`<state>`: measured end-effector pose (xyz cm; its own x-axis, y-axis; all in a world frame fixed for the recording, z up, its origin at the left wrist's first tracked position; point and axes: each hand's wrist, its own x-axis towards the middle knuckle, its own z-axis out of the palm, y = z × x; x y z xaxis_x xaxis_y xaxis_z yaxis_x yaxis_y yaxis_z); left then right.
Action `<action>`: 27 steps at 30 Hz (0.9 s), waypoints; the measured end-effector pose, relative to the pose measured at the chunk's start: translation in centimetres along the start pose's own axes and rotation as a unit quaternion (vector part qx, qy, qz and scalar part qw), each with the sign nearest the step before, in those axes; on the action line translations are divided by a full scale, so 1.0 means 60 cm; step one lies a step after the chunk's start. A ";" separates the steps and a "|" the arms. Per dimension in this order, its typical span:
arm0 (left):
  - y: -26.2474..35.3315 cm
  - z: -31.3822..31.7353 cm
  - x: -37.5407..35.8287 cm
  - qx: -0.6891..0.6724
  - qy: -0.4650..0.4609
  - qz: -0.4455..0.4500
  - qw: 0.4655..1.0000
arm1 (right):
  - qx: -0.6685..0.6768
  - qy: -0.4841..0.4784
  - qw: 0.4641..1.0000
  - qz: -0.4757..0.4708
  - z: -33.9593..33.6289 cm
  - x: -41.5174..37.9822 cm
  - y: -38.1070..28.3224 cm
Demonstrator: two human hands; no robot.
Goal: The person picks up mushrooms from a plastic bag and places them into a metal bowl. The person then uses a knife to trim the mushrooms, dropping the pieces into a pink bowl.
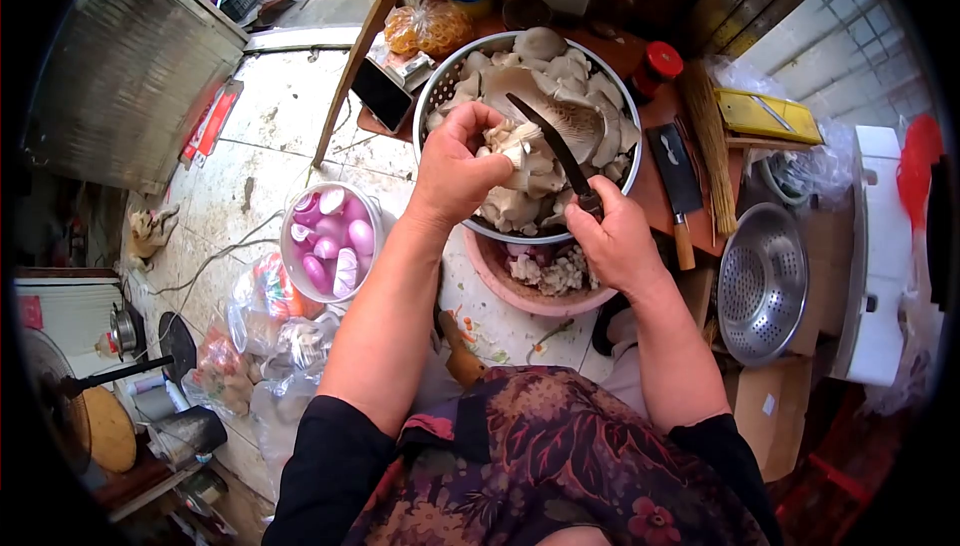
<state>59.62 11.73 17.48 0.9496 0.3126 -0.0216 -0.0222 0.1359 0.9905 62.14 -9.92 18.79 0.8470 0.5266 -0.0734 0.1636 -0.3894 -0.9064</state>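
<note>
My left hand [462,166] is closed around a cluster of oyster mushrooms [524,151], its pale stem end turned up. In my right hand [617,236] is a knife [548,134] with a dark curved blade, which points up and left across the cluster. Both hands are over a metal colander [428,111] heaped with grey oyster mushrooms [570,96]. Below the colander's near edge, a pink basin [520,296] holds trimmed mushroom pieces [560,271], partly hidden by the colander and my right hand.
A white bucket [372,281] of peeled purple onions [335,236] stands on the tiled floor at left. To the right lie a cleaver [672,171], a straw brush [708,156] and another metal colander [763,286]. A phone [383,94] rests behind my left hand, near a bag of orange food [430,28].
</note>
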 end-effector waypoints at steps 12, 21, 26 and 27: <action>-0.023 0.007 0.008 -0.022 0.053 -0.009 0.998 | -0.007 -0.024 0.999 0.049 0.004 0.024 0.001; -0.034 0.000 0.021 -0.027 0.162 0.007 0.986 | 0.028 -0.048 0.995 0.087 -0.001 -0.002 0.004; -0.037 0.021 0.012 0.104 0.099 0.037 0.989 | 0.005 -0.036 0.996 0.078 -0.001 0.007 0.010; -0.040 0.028 0.010 0.124 0.096 0.050 0.986 | 0.009 -0.024 0.997 0.068 0.002 0.011 0.016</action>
<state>60.77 10.02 15.32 0.8698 0.4875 0.0768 -0.0135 -0.1321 0.9911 62.80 -9.83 17.80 0.8350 0.5058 -0.2167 0.0391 -0.4474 -0.8935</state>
